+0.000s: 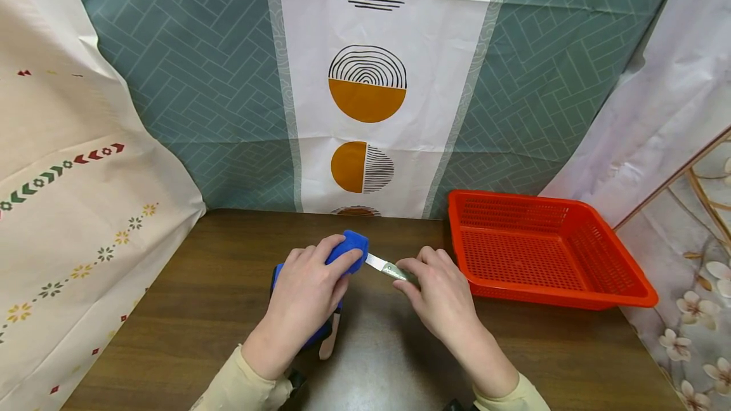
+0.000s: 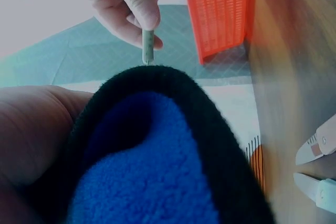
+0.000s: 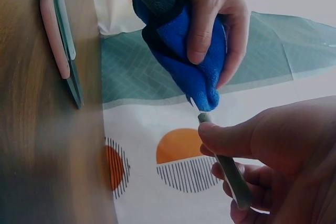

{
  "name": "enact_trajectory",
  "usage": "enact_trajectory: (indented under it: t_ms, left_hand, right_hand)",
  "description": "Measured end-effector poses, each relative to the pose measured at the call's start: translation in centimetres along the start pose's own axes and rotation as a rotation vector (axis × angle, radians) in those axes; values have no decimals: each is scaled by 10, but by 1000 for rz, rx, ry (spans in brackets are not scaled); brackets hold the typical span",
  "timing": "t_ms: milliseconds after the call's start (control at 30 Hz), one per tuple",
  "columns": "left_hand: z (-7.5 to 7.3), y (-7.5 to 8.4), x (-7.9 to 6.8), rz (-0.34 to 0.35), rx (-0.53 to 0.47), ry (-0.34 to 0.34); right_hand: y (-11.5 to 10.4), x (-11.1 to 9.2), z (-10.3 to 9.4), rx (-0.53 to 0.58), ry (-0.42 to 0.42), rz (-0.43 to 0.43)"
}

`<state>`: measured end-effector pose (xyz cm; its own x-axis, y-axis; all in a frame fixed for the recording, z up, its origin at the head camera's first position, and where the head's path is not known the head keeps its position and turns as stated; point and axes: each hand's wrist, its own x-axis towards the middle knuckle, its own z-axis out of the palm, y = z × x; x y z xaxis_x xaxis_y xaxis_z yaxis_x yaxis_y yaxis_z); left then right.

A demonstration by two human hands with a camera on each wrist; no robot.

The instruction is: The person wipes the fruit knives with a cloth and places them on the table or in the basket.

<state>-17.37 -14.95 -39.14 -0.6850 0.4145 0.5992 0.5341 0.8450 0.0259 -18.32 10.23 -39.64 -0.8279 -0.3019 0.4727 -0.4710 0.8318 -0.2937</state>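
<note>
Head view, clock from frame centre. 12: fabric backdrop, white centre strip (image 1: 381, 132) printed with orange-and-black-line circles. 10 and 2: teal panels (image 1: 205, 68) with a herringbone pattern, scrolled grey borders, fold creases running across. 9: cream cloth (image 1: 74, 208), slanting down, rows of red/green arrows plus small yellow and grey flowers. 3: pale cloth (image 1: 634, 138), wrinkled; brown line across it, white blossoms (image 1: 693, 306) at 4. 6: dark brown wood-grain table (image 1: 171, 309), far edge against the backdrop. Light: soft glare on tabletop at 6. Left wrist: washed-out white at 10, table at 3.
</note>
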Motion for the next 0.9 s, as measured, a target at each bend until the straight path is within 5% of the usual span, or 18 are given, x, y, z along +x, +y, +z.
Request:
enact_trajectory:
  t_ms: [900]
  left_hand:
    - [-3, -24, -1, -106, 11, 7]
  right_hand:
    - [2, -2, -1, 9, 28, -23]
